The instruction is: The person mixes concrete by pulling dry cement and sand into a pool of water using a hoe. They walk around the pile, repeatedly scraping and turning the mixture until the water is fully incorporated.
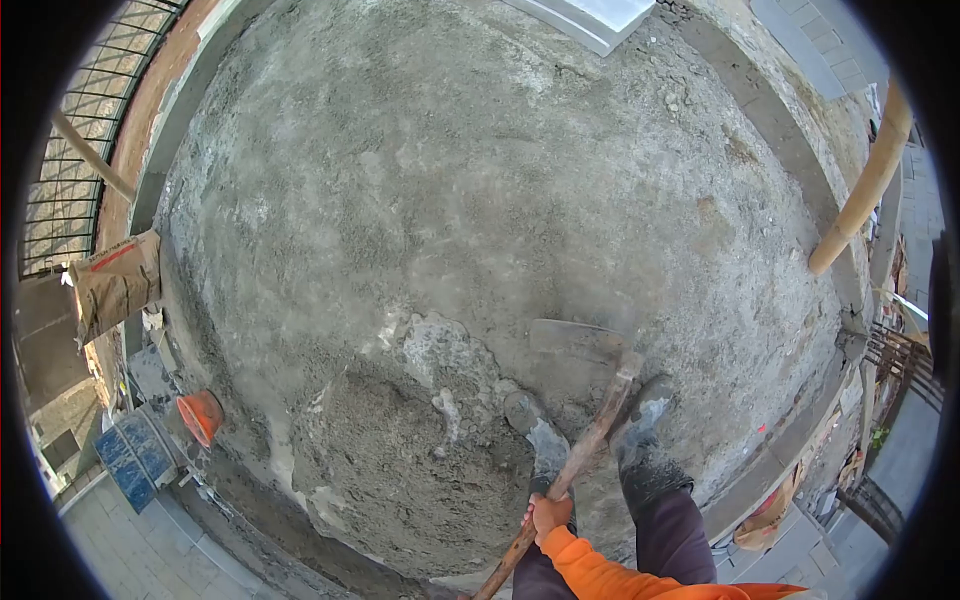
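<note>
My right hand point(548, 515), in an orange sleeve point(600, 565), is closed around the wooden handle of a hoe point(590, 440). The handle slants from the bottom edge up to a wide metal blade point(575, 338), which rests on grey mortar point(480, 210) just ahead of my boots. My left hand is out of view; the handle's lower end runs off the bottom edge. One dusty boot point(540, 435) stands on each side of the handle. Left of my feet lies a darker, damp-looking heap of mortar point(400, 460), with a pale wet patch point(445, 350) at its upper side.
At the left stand an orange bucket point(201, 417), a blue container point(140, 455) and a paper sack point(117, 285). A low concrete edge point(770, 120) borders the mortar. A wooden pole point(868, 180) leans in at the right; steel bars point(905, 365) lie beyond the edge.
</note>
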Tool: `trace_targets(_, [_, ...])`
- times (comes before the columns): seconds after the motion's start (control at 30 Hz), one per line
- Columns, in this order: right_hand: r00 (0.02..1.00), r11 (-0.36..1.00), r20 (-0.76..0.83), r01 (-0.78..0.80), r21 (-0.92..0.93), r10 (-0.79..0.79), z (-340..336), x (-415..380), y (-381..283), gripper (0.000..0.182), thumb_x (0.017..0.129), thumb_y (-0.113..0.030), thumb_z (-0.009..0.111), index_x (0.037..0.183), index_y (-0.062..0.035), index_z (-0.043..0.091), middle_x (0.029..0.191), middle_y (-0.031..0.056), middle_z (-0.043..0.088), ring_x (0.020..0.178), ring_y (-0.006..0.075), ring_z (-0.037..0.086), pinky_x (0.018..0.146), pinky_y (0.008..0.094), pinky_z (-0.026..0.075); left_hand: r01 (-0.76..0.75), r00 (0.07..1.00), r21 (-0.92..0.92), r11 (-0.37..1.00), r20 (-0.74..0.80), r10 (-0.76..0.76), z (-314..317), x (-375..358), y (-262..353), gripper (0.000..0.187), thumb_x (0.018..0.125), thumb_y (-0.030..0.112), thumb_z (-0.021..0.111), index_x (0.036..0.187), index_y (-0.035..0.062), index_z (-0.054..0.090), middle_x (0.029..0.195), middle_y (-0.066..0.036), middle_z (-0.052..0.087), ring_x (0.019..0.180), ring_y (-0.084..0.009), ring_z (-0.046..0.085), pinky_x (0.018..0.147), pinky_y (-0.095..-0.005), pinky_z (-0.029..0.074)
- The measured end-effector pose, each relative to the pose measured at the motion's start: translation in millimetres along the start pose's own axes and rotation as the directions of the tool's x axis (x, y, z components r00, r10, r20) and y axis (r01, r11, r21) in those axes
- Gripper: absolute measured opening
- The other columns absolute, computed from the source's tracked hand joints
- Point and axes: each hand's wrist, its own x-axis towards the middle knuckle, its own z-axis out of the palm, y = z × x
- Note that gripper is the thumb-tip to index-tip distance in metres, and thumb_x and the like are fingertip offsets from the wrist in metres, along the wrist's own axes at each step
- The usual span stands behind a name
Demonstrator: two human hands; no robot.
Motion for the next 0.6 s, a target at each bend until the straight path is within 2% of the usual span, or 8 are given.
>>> trace_targets(0.03, [0.998, 1.0, 0.052, 0.027, 0.007, -0.027, 13, 2, -24, 0.025, 0.081, 0.004, 0.053, 0.101, -0.0068, 0.041, 0.059, 0.0073, 0.046, 0.042, 0.0196, 0.048, 0.039, 0.0376, 0.043, 0.062, 0.998, -0.035, 0.997, 0.018, -0.062, -8, 21, 21, 0.033, 0.083, 0.025, 0.055, 0.115, 0.0173, 0.059, 0.084, -0.015, 0.066, 0.065, -0.0371, 0.065, 0.054, -0.0526, 0.051])
trace_targets(0.1, [0.955, 0.971, 0.177, 0.239, 0.012, -0.237, 57, 21, -93, 0.022, 0.08, 0.004, 0.053, 0.096, -0.0068, 0.042, 0.061, 0.0071, 0.047, 0.043, 0.0185, 0.047, 0.038, 0.0352, 0.041, -0.071, 0.943, -0.126, 0.99, -0.332, 0.026, -14, 96, 59, 0.024, 0.064, 0.013, 0.065, 0.087, 0.0129, 0.058, 0.073, -0.012, 0.065, 0.064, -0.0325, 0.065, 0.057, -0.0468, 0.051])
trace_targets(0.13, [0.912, 0.939, 0.236, 0.343, 0.012, -0.336, 84, 26, -138, 0.02, 0.079, 0.003, 0.055, 0.093, -0.0062, 0.043, 0.061, 0.0068, 0.047, 0.043, 0.0179, 0.047, 0.038, 0.0337, 0.04, -0.2, 0.892, -0.192, 0.961, -0.441, 0.097, -60, 129, 95, 0.028, 0.063, 0.012, 0.066, 0.09, 0.0129, 0.059, 0.072, -0.01, 0.062, 0.061, -0.0318, 0.061, 0.054, -0.0463, 0.049])
trace_targets(0.27, [0.637, 0.679, 0.339, 0.734, 0.009, -0.692, 197, 59, -310, 0.02, 0.08, -0.007, 0.062, 0.092, -0.0027, 0.047, 0.064, 0.0045, 0.051, 0.047, 0.0128, 0.049, 0.043, 0.0289, 0.043, -0.311, 0.694, -0.276, 0.909, -0.72, 0.019, -175, 279, 215, 0.019, 0.075, 0.012, 0.065, 0.091, 0.011, 0.055, 0.076, -0.013, 0.063, 0.069, -0.0369, 0.062, 0.06, -0.0507, 0.049])
trace_targets(0.33, [0.5, 0.474, 0.389, 0.864, -0.169, -0.774, 233, 65, -371, 0.027, 0.084, -0.014, 0.063, 0.103, 0.0008, 0.051, 0.07, 0.0059, 0.056, 0.052, 0.0135, 0.053, 0.045, 0.0286, 0.045, -0.35, 0.699, -0.378, 0.857, -0.714, -0.03, -238, 324, 265, 0.018, 0.076, 0.008, 0.062, 0.091, 0.01, 0.053, 0.081, -0.015, 0.065, 0.08, -0.0381, 0.065, 0.065, -0.0499, 0.051])
trace_targets(0.4, [0.471, 0.328, 0.365, 0.861, -0.39, -0.803, 257, 68, -418, 0.037, 0.085, -0.017, 0.064, 0.112, 0.0027, 0.05, 0.079, 0.0109, 0.06, 0.055, 0.0169, 0.059, 0.05, 0.031, 0.052, -0.361, 0.787, -0.44, 0.822, -0.617, 0.016, -310, 322, 306, 0.021, 0.077, 0.009, 0.06, 0.097, 0.0084, 0.055, 0.09, -0.017, 0.066, 0.084, -0.038, 0.065, 0.071, -0.0482, 0.053])
trace_targets(0.53, [0.424, 0.039, 0.369, 0.698, -0.715, -0.827, 244, 98, -436, 0.042, 0.086, -0.012, 0.061, 0.12, 0.004, 0.043, 0.092, 0.0177, 0.062, 0.059, 0.0204, 0.064, 0.05, 0.0339, 0.056, -0.339, 0.859, -0.553, 0.761, -0.512, 0.011, -291, 288, 311, 0.027, 0.073, 0.011, 0.062, 0.1, 0.0075, 0.059, 0.092, -0.022, 0.066, 0.087, -0.041, 0.065, 0.077, -0.05, 0.051])
trace_targets(0.6, [0.728, 0.484, 0.308, 0.654, -0.582, -0.613, 226, 86, -402, 0.047, 0.086, -0.005, 0.054, 0.127, 0.0035, 0.033, 0.096, 0.0196, 0.06, 0.06, 0.0224, 0.064, 0.046, 0.037, 0.055, -0.325, 0.9, -0.54, 0.776, -0.428, 0.08, -249, 262, 277, 0.026, 0.072, 0.013, 0.062, 0.098, 0.0056, 0.059, 0.092, -0.023, 0.066, 0.092, -0.041, 0.064, 0.08, -0.0487, 0.05])
